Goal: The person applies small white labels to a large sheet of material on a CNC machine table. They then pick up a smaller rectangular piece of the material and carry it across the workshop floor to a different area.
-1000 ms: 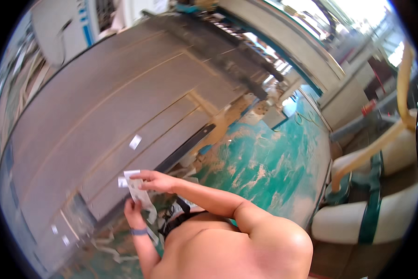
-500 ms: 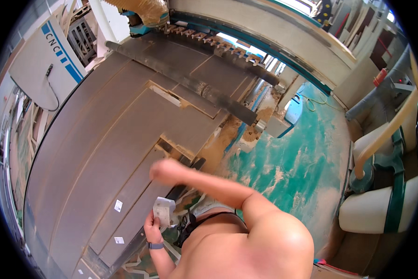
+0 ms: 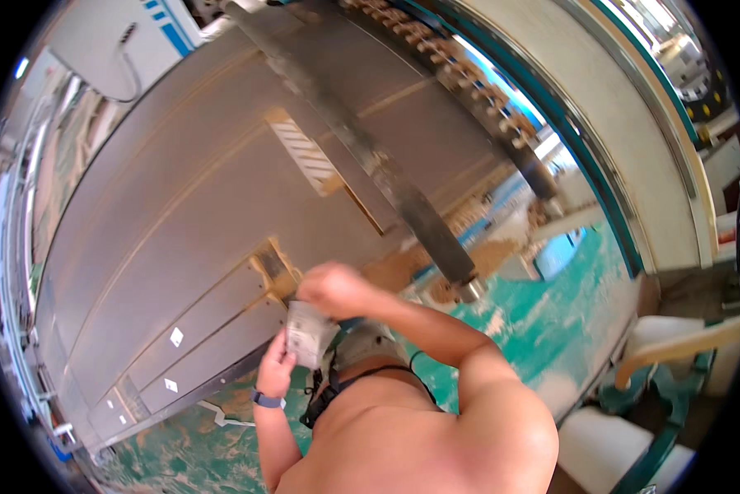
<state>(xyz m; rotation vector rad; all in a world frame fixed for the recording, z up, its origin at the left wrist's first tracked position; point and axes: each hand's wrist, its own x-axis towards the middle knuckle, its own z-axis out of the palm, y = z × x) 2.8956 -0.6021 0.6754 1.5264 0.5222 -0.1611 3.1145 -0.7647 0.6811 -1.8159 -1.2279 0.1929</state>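
Observation:
My left hand (image 3: pixel 276 368), with a dark band at the wrist, grips a small stack of whitish paper labels (image 3: pixel 305 337), thumb on top. At the upper edge of that stack is my right hand (image 3: pixel 334 290), curled closed and blurred; whatever its fingers pinch is hidden. Brown cut panels (image 3: pixel 164 247) lie on the machine bed to the left of both hands. Small white labels stick to the nearer strips, among them one label (image 3: pixel 176 337) and another label (image 3: pixel 170 384) closer to the edge.
A dark roller bar (image 3: pixel 378 165) crosses above the panels, with a pale gantry beam (image 3: pixel 584 107) behind it. A cut-out (image 3: pixel 304 156) shows striped bed beneath. Sawdust (image 3: pixel 497 253) lies by the bed's edge. White and green dust-collection equipment (image 3: pixel 613 445) stands at right on the green floor.
My right hand has come down from over the panels to the labels in my left hand. The view has turned, so the roller and gantry appear closer and more slanted.

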